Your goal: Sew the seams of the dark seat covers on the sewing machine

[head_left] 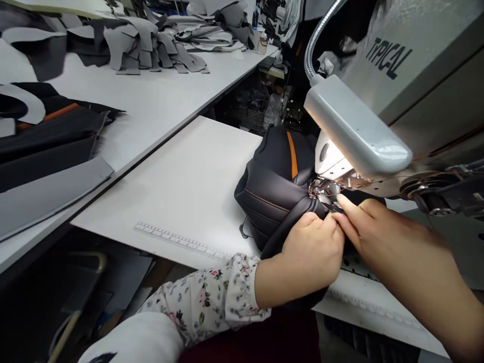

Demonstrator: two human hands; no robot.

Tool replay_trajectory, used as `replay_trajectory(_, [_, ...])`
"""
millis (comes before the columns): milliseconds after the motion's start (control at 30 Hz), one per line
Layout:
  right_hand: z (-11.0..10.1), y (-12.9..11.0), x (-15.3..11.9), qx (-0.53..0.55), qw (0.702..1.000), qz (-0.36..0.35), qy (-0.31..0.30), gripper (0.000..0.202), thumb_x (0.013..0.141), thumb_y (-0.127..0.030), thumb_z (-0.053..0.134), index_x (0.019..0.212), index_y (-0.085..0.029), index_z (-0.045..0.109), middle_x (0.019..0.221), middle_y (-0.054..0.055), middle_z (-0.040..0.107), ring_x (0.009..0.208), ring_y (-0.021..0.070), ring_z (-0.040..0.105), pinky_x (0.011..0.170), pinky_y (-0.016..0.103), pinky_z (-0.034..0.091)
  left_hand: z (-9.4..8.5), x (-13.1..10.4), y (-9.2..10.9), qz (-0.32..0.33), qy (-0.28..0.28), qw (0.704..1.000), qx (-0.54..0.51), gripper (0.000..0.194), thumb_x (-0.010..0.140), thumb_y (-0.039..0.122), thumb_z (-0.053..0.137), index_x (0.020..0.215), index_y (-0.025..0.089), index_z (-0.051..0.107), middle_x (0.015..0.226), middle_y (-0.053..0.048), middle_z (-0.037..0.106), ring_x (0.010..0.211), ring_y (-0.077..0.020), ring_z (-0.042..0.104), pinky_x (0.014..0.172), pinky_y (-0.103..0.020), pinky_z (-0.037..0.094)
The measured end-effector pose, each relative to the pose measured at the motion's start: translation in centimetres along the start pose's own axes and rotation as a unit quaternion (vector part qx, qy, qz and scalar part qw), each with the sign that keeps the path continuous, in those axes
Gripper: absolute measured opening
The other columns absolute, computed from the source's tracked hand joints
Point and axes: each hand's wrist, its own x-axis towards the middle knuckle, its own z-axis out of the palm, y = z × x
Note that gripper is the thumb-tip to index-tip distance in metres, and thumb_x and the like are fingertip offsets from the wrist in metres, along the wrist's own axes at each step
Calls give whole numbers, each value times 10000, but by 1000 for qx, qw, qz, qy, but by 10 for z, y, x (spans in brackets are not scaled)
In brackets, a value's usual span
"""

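A black leather-like cover point(268, 194) with orange stitching and an orange stripe lies bunched under the needle area of a sewing machine point(378, 116). My left hand point(312, 247) is closed on the cover's near edge, just in front of the presser foot point(315, 189). Beside it, my right hand point(363, 222) pinches at the same edge, its thumb and forefinger close to the needle. What lies between the right fingertips is partly hidden by the hands. The machine's lamp point(357, 123) lights this spot.
A clear ruler strip point(181, 241) lies along the near edge of the white machine table point(181, 176). On the adjoining left table point(143, 101) are grey fabric pieces point(139, 45) and a stack of black sewn pieces point(49, 136). A bottle point(262, 43) stands at its far end.
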Motion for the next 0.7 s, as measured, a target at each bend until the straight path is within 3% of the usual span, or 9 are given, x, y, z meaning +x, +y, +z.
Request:
replay_trajectory(133, [10,-2,13,-184,981,-56,-5,370,1073,-363,395,1111,-215,732,716,71,559,504,163,379,501,343,147,6,-1,-4,8,19,1000,-3,252,1002,162,455,1102,79,671,1095,-126,685,1017,-252,611,770,-407,409])
replay_trajectory(233, [17,0,18,-255,964,-78,8,396,1081,-371,384,1096,-213,747,728,57,579,519,172,461,509,319,166,5,0,-4,-9,47,999,-17,270,1006,173,472,1155,65,669,1158,-128,699,1069,-252,610,787,-408,426])
replay_trajectory(433, [28,4,10,-223,974,-34,34,381,1078,-410,428,1220,-262,749,795,29,656,566,185,562,507,299,214,-1,2,-3,-34,10,998,-55,260,986,187,508,1144,97,693,1131,-95,714,971,-230,629,804,-407,451])
replay_trajectory(600, [35,2,21,-193,981,17,12,290,1010,-423,563,1167,-282,762,916,38,743,604,197,623,507,308,271,-4,3,-3,-35,11,998,-44,275,977,184,500,1114,73,710,1063,-106,734,920,-248,655,807,-422,461])
replay_trajectory(700, [32,9,18,-155,987,19,35,293,1038,-396,527,1156,-271,764,978,41,782,684,222,692,525,327,345,-8,1,-3,-48,17,996,-77,313,989,197,487,1187,81,700,1237,-111,741,952,-245,682,863,-427,487])
